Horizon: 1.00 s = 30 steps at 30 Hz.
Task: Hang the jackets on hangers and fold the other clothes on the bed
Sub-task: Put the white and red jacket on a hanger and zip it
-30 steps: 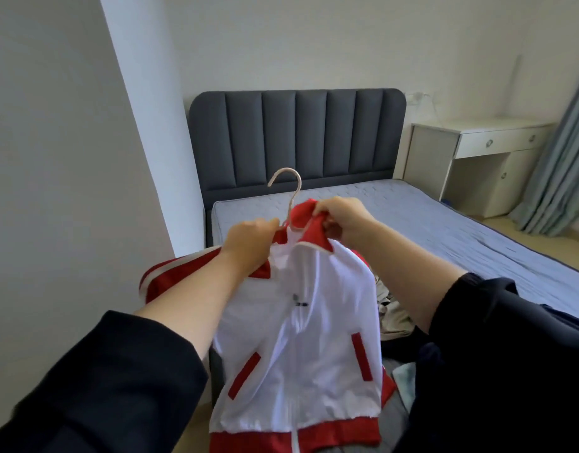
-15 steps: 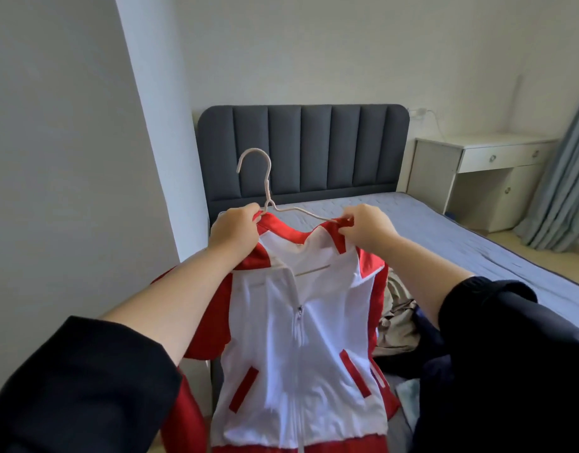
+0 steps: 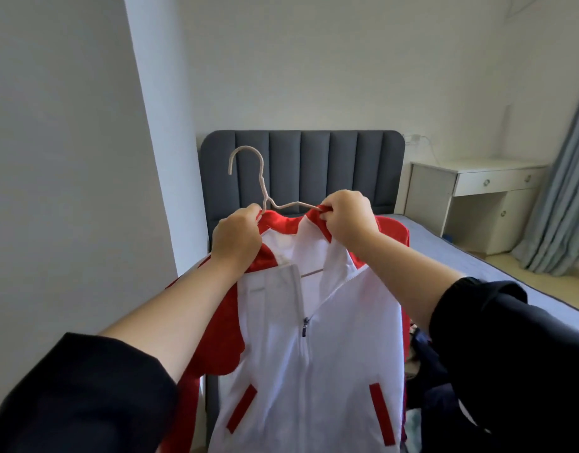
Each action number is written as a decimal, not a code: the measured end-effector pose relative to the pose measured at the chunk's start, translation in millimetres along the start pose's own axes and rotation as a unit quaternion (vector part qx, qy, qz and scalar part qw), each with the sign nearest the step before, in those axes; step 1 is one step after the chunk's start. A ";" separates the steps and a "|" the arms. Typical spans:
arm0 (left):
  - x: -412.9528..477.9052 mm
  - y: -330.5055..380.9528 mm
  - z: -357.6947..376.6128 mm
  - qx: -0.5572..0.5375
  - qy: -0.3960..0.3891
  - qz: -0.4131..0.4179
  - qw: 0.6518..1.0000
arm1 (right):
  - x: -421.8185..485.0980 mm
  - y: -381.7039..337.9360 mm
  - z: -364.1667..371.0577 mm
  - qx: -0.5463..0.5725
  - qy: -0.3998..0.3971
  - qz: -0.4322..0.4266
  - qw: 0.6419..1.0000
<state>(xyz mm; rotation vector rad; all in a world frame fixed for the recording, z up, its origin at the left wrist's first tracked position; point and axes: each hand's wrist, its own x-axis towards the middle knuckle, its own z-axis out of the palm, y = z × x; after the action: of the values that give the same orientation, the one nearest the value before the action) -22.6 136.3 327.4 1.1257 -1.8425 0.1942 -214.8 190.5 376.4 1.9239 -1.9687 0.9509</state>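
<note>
A white jacket with red sleeves and collar [image 3: 327, 361] hangs in front of me on a beige hanger [image 3: 262, 188], whose hook rises above the collar. My left hand [image 3: 237, 238] grips the jacket's left shoulder where the hanger's neck meets it. The right side of the red collar, over the hanger's arm, is pinched by my right hand [image 3: 348, 217]. The zip is partly open below the collar, and the hanger's lower bar shows inside. Behind the jacket lies the bed [image 3: 497, 276] with a blue-grey cover.
A dark padded headboard [image 3: 330, 168] stands against the far wall. A white desk with drawers [image 3: 477, 197] sits to the right, and a grey-blue curtain [image 3: 562, 197] beyond it. A heap of dark and light clothes [image 3: 422, 364] lies by my right arm. A wall corner is close on my left.
Both hands have lifted the jacket higher and spread the collar apart over the hanger. The jacket now hangs squarer with its front facing me, and the hook stands more upright.
</note>
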 end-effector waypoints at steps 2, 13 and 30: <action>-1.8 3.0 0.3 -0.011 -0.018 -0.008 1.000 | -4.5 -3.9 3.3 -0.029 0.019 -0.015 0.999; 10.4 24.3 -12.4 -0.002 -0.043 -0.061 0.997 | -2.7 25.1 -0.1 -0.205 -0.035 0.110 0.972; 55.0 40.8 -56.1 -0.064 0.049 0.057 0.995 | 16.0 -6.6 -41.0 0.076 0.204 -0.054 0.974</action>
<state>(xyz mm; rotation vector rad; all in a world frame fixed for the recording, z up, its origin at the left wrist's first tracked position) -26.1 156.4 413.5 0.9086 -1.8060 0.1898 -221.4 202.0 418.9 1.7130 -1.5820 1.3706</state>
